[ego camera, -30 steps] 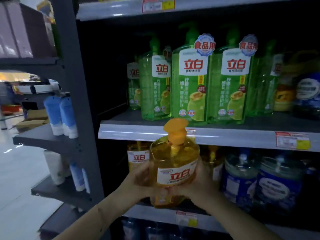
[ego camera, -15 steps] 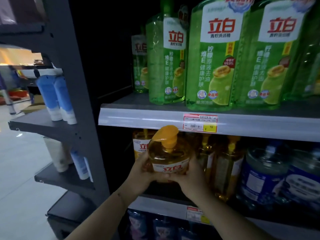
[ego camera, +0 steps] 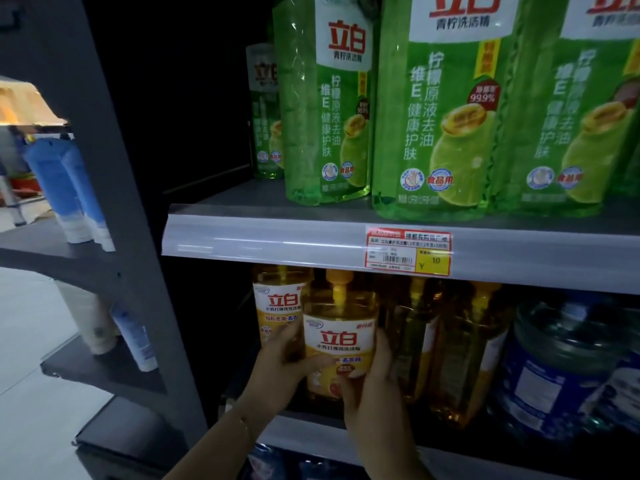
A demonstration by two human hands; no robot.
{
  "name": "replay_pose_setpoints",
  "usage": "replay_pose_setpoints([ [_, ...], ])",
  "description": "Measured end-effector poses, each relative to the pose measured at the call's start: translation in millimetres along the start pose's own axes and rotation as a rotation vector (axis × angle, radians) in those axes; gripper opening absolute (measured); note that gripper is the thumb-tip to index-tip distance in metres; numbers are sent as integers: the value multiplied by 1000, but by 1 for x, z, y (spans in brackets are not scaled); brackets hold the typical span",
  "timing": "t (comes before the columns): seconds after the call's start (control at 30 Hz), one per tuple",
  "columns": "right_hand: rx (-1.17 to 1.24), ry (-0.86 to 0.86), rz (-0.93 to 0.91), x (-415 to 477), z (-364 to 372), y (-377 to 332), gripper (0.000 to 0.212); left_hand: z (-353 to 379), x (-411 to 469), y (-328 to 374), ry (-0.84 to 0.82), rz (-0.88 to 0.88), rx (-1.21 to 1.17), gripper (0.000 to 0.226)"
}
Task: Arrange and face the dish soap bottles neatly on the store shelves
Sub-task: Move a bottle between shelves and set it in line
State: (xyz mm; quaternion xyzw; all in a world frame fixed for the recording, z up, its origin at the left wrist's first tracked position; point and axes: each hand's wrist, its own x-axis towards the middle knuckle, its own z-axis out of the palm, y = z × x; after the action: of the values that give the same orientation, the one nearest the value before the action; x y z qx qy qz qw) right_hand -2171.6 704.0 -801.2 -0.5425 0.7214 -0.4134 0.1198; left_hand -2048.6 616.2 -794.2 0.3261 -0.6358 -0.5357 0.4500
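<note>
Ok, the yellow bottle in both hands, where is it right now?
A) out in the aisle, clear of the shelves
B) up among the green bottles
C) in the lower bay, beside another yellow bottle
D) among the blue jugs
C: the left hand and right hand grip the yellow bottle below the price tag, just right of a second yellow bottle.

Shop aisle, stocked shelves, price tag reading 10, dish soap bottles
</note>
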Motion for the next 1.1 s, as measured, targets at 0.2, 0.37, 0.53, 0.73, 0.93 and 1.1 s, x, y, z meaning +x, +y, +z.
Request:
replay_pose_setpoints([
  [0.2, -83, -39, 29, -14, 5, 5, 98, 10, -10, -8, 132, 43, 184, 61],
  [0.37, -148, -61, -27, -18, -1, 5, 88, 19, -13, 4, 161, 59, 294, 44],
  [0.53, -196, -174, -195, -22, -4, 1, 67, 8, -14, 15, 442, 127, 352, 30],
  [0.73, -180, -220, -261, -17, 1, -3, 71, -25, 26, 20, 510, -84, 345, 92],
  [0.93, -61, -270, -136, -6, 8, -2, 83, -37, 63, 23, 337, -224, 222, 85],
  [1.1, 52, -337, 12, 12, 11, 4, 92, -42, 58, 19, 395, -241, 185, 72],
])
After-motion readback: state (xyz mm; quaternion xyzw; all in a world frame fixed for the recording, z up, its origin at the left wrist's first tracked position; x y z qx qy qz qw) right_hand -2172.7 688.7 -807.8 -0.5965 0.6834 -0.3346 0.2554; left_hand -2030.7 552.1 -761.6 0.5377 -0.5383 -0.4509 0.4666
